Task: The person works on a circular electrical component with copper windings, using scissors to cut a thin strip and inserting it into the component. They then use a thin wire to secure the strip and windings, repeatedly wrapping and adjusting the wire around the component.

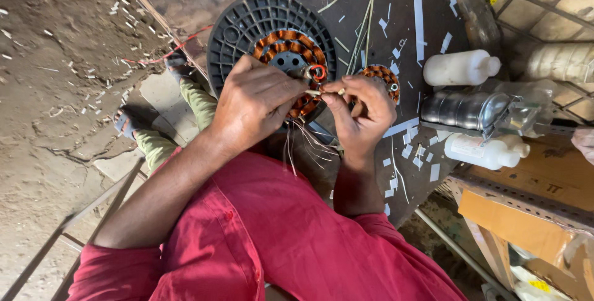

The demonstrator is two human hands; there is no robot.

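Left hand (257, 100) clenched over copper-wound stator (291, 50) on round black housing (247, 25), centre of dark workbench (427, 16). Right hand (362, 112) pinches thin pale sleeve (322, 92) beside left fingertips. Second smaller copper coil (383, 77) just right of right hand. Loose wire ends (303, 137) hang below hands. White bottles (461, 68) far right.

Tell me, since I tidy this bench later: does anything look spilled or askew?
Yes. White paper scraps litter the dark worktable, and more lie on the dirt floor. Two white bottles lie on their sides.
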